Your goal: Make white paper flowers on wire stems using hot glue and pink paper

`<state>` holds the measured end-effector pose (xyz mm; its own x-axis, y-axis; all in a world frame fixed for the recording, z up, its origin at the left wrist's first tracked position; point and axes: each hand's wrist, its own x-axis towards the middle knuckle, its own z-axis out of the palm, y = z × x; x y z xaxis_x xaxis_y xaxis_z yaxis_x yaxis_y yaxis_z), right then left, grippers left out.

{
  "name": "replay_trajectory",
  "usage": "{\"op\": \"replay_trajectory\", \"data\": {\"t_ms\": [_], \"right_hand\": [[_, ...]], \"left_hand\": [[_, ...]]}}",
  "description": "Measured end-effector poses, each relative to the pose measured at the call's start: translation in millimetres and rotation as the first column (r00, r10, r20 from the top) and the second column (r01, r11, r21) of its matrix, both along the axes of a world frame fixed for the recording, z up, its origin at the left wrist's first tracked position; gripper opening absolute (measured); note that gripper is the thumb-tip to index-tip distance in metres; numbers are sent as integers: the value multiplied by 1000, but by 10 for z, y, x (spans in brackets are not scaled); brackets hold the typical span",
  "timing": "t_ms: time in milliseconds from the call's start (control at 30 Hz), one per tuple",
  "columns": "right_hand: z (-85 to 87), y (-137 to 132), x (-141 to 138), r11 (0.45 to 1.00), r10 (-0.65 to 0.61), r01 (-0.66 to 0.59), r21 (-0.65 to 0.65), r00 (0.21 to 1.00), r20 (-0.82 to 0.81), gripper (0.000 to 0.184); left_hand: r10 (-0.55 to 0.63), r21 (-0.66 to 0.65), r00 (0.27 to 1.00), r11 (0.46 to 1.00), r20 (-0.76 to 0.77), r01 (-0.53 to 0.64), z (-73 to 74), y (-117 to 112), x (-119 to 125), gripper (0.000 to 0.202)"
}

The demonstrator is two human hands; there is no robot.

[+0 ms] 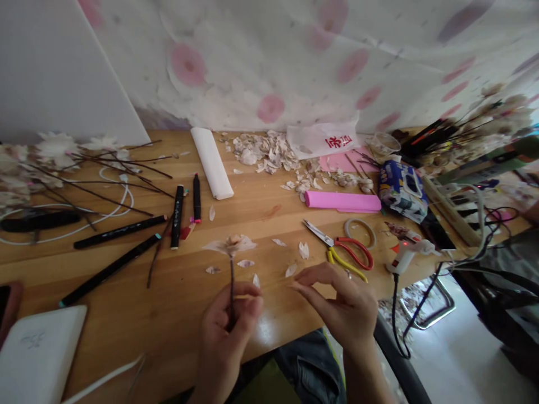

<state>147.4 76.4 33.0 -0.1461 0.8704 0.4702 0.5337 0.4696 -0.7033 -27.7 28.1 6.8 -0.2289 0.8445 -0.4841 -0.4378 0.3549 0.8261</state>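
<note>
My left hand (pixel 227 320) is closed round the thin dark stem of a small paper flower (pixel 232 245), held upright with its pale petals spread at the top. My right hand (pixel 341 300) hovers just to the right of it, fingers curled and pinched together; whether anything small sits between them I cannot make out. Loose white petals (pixel 304 250) lie scattered on the wooden table (pixel 168 292) between the flower and the red-and-yellow scissors (pixel 343 249).
Black markers (pixel 177 216) lie at left, beside finished flowers on stems (pixel 59 151). A white roll (pixel 211 161), a petal heap (pixel 265 151), a pink roll (pixel 342 201), a tape ring (pixel 360 231), a glue gun (pixel 406 255) with cord, and a white box (pixel 40 353) surround the hands.
</note>
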Motion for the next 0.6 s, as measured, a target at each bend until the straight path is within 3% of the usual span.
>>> {"op": "replay_trajectory", "data": {"t_ms": [167, 433, 600], "right_hand": [[110, -54, -84, 992, 124, -124, 25, 992, -5, 13], [28, -106, 19, 977, 194, -201, 66, 976, 94, 11], [-5, -129, 93, 970, 239, -241, -11, 955, 177, 11]], "left_hand": [[-71, 15, 996, 997, -56, 72, 233, 53, 156, 20], [-77, 147, 911, 978, -405, 147, 173, -20, 207, 15], [-140, 128, 903, 970, -405, 208, 154, -38, 266, 19]]}}
